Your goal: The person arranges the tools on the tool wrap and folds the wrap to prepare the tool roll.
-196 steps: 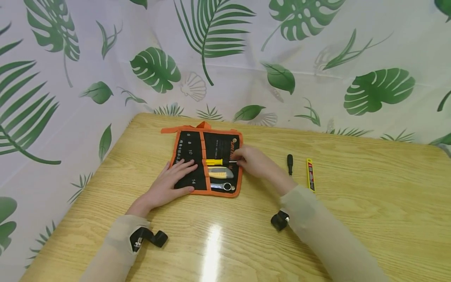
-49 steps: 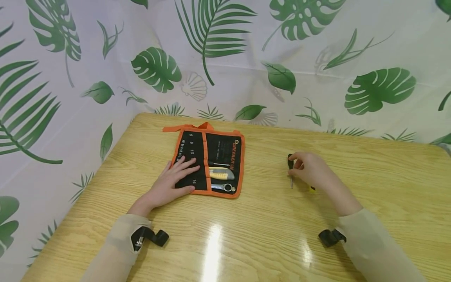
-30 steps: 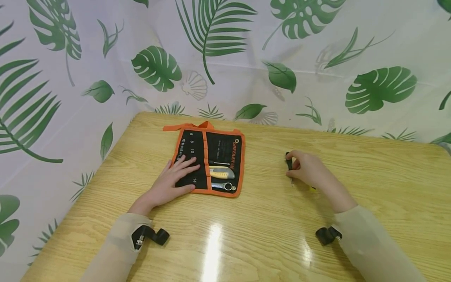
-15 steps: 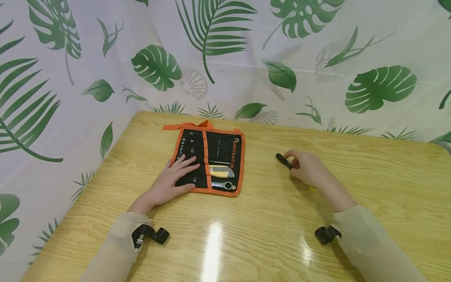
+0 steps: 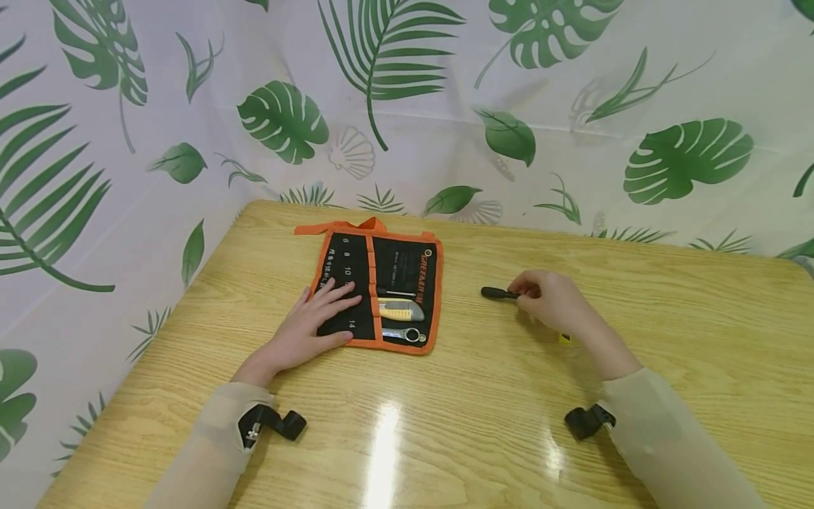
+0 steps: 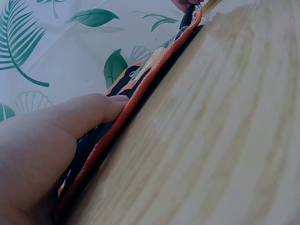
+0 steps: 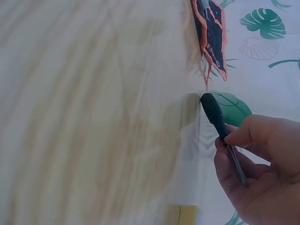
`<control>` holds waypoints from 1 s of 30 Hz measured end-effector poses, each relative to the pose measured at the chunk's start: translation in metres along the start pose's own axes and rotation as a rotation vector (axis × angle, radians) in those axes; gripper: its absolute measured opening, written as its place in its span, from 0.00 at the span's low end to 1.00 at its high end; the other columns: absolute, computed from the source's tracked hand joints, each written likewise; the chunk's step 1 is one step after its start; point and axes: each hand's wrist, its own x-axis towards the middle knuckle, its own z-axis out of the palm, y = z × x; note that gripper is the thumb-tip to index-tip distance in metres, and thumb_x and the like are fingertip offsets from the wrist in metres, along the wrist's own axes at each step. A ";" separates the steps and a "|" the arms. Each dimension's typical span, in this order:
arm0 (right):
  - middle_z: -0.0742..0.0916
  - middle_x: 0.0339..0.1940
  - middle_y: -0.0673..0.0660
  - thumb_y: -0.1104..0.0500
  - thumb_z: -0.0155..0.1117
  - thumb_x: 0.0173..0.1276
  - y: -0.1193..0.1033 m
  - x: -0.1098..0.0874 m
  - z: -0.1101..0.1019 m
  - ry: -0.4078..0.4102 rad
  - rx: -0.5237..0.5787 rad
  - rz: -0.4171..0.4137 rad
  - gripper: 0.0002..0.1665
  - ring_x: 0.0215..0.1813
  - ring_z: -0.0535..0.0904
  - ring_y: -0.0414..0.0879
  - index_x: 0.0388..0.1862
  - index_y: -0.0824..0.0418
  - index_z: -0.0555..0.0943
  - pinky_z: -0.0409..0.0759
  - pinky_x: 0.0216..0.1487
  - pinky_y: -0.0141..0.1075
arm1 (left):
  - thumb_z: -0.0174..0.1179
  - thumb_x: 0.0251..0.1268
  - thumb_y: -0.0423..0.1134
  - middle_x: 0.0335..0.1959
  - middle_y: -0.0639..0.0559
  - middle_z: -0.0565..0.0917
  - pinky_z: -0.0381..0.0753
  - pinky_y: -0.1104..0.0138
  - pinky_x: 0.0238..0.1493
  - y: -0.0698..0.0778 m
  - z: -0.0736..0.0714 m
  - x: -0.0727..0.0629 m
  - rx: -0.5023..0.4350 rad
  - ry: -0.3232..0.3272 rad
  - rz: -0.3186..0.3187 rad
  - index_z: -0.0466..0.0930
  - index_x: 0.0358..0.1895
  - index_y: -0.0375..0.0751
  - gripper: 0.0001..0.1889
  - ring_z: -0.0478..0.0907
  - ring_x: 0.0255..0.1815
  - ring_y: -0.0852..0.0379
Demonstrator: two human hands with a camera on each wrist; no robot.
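- One screwdriver [image 5: 493, 292] swung handle toward one pouch [image 5: 396, 261], pinched by your right hand [image 5: 552, 302]
- three tools [image 5: 399, 309] inside; your left hand [image 5: 307, 328] is spread flat on it
- your right wrist partly blocks one yellow thing [image 5: 564, 338]

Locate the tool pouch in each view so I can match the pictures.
Head: the tool pouch lies just left of centre, with the left hand resting on it.
Left wrist: seen nearly edge-on, the pouch slants from lower left to the top, right of centre.
Right wrist: the pouch is at the top, right of centre.
Shared landmark: the leaf-printed backdrop.
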 end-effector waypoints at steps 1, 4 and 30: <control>0.83 0.37 0.59 0.67 0.55 0.66 0.000 0.000 0.000 0.003 0.009 0.000 0.12 0.39 0.77 0.52 0.46 0.66 0.82 0.74 0.38 0.43 | 0.59 0.66 0.52 0.75 0.55 0.55 0.31 0.44 0.71 0.000 0.000 0.000 0.001 0.001 0.001 0.63 0.72 0.52 0.32 0.39 0.77 0.48; 0.84 0.40 0.60 0.65 0.54 0.67 0.001 0.002 0.001 0.010 0.039 0.005 0.12 0.41 0.78 0.52 0.45 0.64 0.83 0.74 0.40 0.43 | 0.59 0.66 0.52 0.75 0.55 0.55 0.31 0.44 0.71 0.001 0.000 0.000 0.004 0.005 0.003 0.63 0.72 0.52 0.32 0.39 0.77 0.48; 0.85 0.40 0.58 0.61 0.63 0.67 0.001 0.010 0.004 -0.068 0.190 0.034 0.13 0.41 0.79 0.48 0.48 0.65 0.82 0.76 0.40 0.39 | 0.58 0.67 0.52 0.75 0.57 0.55 0.31 0.45 0.71 0.001 0.000 -0.001 -0.001 0.004 -0.013 0.64 0.72 0.52 0.31 0.39 0.77 0.49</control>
